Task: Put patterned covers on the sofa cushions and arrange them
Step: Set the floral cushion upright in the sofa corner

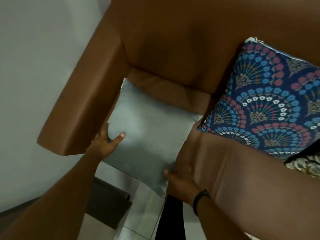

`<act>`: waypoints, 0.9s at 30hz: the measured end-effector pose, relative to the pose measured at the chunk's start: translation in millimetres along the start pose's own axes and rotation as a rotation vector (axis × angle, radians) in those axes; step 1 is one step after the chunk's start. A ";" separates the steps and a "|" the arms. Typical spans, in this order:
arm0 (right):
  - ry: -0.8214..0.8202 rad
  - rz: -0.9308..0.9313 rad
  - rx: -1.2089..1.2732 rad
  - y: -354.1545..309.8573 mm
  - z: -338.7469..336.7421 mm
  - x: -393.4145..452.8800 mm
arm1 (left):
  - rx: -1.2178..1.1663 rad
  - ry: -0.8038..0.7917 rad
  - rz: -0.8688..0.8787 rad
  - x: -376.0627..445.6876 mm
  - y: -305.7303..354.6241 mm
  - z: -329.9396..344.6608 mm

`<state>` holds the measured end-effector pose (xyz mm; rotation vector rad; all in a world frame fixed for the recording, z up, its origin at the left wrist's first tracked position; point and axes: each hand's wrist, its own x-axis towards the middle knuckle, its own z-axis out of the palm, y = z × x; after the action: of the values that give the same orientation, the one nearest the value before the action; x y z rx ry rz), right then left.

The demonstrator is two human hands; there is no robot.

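A plain pale grey-blue cushion (147, 132) lies at the left end of the brown sofa (173, 40), beside the armrest, its near corner hanging past the seat's front edge. My left hand (105, 141) grips its left edge, thumb on top. My right hand (180, 181) holds its near right edge, a black band on the wrist. A cushion in a dark blue cover with blue, red and white fan patterns (270, 108) leans on the seat to the right, a zip at its top corner.
The sofa's left armrest (81, 104) stands close to a grey wall (34, 66). Another patterned fabric piece (304, 165) peeks out under the blue cushion. Below the seat are white floor tiles (143, 213) and a dark brown box-like object (107, 201).
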<state>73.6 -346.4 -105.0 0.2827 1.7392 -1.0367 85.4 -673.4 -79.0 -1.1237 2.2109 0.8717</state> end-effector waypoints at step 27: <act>0.316 0.009 0.630 -264.6 -189.4 -12.4 | -0.915 -0.192 0.375 38.4 229.7 -158.8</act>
<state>-209.9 -358.8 54.7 0.8880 1.6323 -1.5847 -150.3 -705.3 72.4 -0.9016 1.8876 2.1860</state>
